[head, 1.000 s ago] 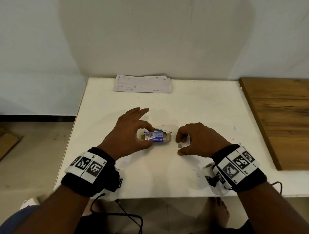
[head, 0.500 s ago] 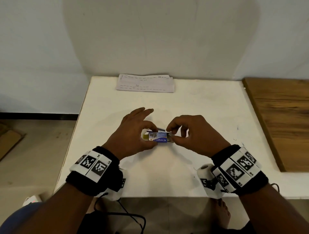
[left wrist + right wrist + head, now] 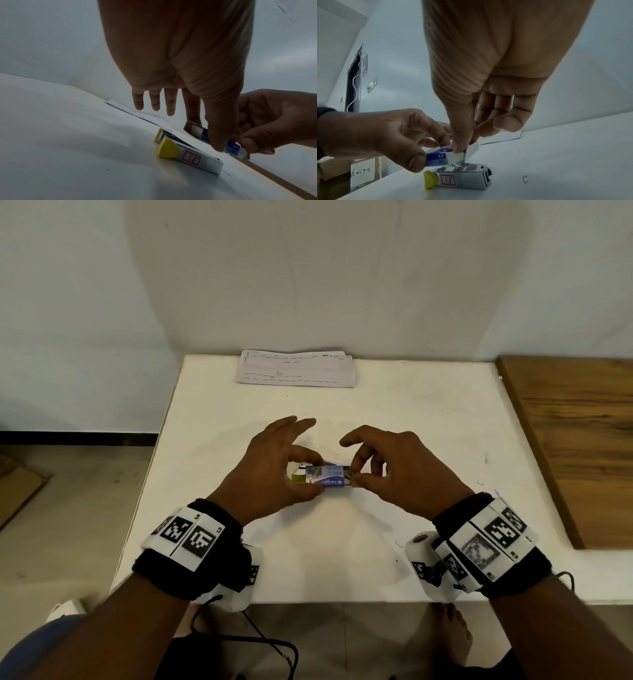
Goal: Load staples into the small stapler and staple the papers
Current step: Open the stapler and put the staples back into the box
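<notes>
A small silver stapler (image 3: 298, 478) with yellow ends and a "31" label (image 3: 447, 179) lies flat on the white table (image 3: 376, 412). Just above it my left hand (image 3: 313, 474) holds a blue staple box (image 3: 327, 478) between thumb and index finger, the other fingers spread. My right hand (image 3: 354, 474) pinches the open white flap end of the staple box (image 3: 436, 157). In the left wrist view the stapler (image 3: 190, 157) sits in front of the staple box (image 3: 197, 130). A folded stack of papers (image 3: 294, 369) lies at the table's far edge.
A wooden board (image 3: 582, 440) lies along the table's right side. Single loose staples (image 3: 337, 456) are scattered on the table, one near the stapler (image 3: 524, 179). A cardboard box (image 3: 17, 491) stands on the floor at the left.
My right hand has moved left from the table surface to the box's right end and now pinches its flap. My left hand has kept hold of the box.
</notes>
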